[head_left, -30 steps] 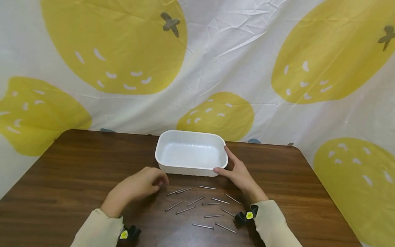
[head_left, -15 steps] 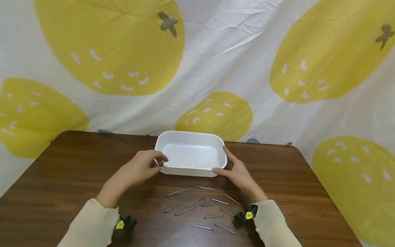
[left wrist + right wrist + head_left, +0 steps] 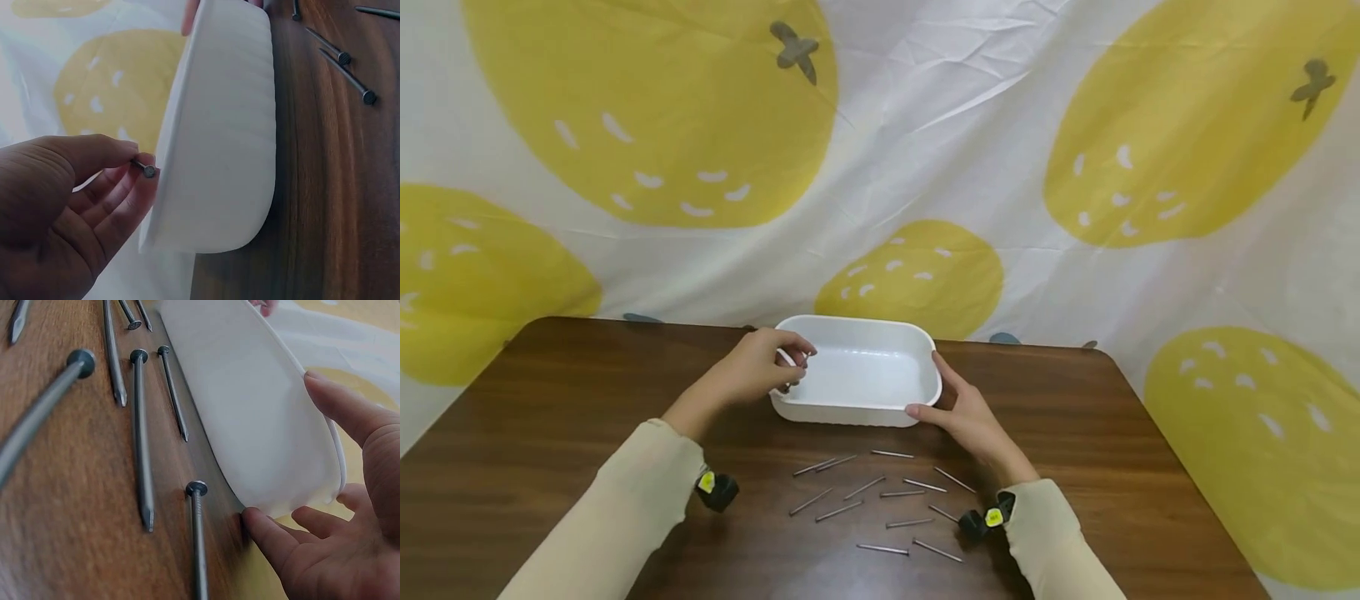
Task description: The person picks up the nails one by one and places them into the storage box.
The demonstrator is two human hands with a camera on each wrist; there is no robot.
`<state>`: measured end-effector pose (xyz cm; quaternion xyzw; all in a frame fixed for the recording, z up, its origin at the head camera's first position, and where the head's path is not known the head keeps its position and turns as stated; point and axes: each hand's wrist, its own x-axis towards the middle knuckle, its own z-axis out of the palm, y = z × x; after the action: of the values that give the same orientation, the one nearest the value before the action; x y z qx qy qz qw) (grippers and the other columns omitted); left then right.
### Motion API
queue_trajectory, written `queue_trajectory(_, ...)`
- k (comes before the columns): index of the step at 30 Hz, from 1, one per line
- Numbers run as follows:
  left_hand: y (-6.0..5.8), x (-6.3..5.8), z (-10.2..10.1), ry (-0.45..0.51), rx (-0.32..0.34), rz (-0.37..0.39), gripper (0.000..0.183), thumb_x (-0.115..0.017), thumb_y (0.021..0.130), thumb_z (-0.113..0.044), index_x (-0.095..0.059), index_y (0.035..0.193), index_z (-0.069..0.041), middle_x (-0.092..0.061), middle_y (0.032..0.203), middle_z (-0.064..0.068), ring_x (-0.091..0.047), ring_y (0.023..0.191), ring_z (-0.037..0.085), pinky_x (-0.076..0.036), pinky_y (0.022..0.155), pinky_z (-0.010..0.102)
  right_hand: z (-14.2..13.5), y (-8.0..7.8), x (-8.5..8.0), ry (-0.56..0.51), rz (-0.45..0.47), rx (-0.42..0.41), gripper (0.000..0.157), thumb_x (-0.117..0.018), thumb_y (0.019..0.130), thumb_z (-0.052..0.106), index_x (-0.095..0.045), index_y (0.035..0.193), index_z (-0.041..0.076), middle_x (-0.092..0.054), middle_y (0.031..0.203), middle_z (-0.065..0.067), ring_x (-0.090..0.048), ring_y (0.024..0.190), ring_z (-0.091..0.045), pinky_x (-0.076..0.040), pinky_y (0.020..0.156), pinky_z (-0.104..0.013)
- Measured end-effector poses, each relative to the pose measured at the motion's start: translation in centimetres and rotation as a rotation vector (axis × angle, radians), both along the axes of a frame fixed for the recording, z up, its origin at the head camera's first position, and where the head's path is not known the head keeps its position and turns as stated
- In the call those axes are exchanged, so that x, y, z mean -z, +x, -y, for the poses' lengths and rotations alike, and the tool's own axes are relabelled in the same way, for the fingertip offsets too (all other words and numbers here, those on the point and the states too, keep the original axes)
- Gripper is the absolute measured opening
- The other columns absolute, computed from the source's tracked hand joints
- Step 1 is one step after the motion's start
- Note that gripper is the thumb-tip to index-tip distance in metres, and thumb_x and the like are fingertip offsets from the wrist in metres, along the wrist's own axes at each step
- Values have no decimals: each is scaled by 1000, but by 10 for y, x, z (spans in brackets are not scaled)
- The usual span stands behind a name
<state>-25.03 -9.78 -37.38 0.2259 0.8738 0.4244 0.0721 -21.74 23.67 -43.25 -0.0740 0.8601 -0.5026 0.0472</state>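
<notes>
My left hand (image 3: pixel 748 367) is at the left end of a white rectangular container (image 3: pixel 842 414), its fingers over the rim. Thumb and fingertips pinch a steel nail (image 3: pixel 145 169), whose head shows in the left wrist view. On the container's right end, my right hand (image 3: pixel 973 421) keeps a grip, thumb (image 3: pixel 331 400) on the rim and fingers against the end wall. The inside of the container shows bare white in the head view, though the left hand covers its left corner. Several loose nails (image 3: pixel 883 549) lie scattered in front of it.
Everything stands on a dark brown wooden table (image 3: pixel 1112 467). A white cloth with yellow fruit shapes (image 3: pixel 910 267) hangs behind the table, close to the container. Each wrist wears a small black camera (image 3: pixel 718 492).
My left hand has risen from the table beside the nails to the container's left rim, carrying a nail. The right hand stays on the container. The head view has shifted slightly.
</notes>
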Motion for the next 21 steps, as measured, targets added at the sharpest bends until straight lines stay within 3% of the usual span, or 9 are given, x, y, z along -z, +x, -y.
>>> queue_trajectory(5, -15, 5, -1, -9, 0, -1, 31, -64, 90, 0, -65, 120, 8, -66, 95, 16, -69, 73, 19, -60, 63, 30, 1, 0, -1, 19, 3, 7, 100, -82, 83, 34, -22, 162, 22, -25, 168, -10, -17, 157, -32, -14, 125, -61)
queue_trajectory(13, -29, 6, -5, -30, -23, 17, 33, -64, 89, 2, -64, 121, 10, -66, 96, 18, -67, 71, 18, -60, 63, 31, 2, -1, -2, 23, 18, 0, 101, -82, 83, 33, -21, 162, 23, -24, 168, -10, -16, 157, -33, -14, 124, -62)
queue_trajectory(21, -42, 2, -18, -150, 22, 3, 32, -63, 89, 2, -65, 120, 9, -65, 92, 15, -63, 64, 16, -58, 60, 28, 0, -3, 1, 16, 22, 14, 101, -83, 83, 33, -21, 162, 23, -25, 168, -11, -17, 157, -33, -13, 125, -62)
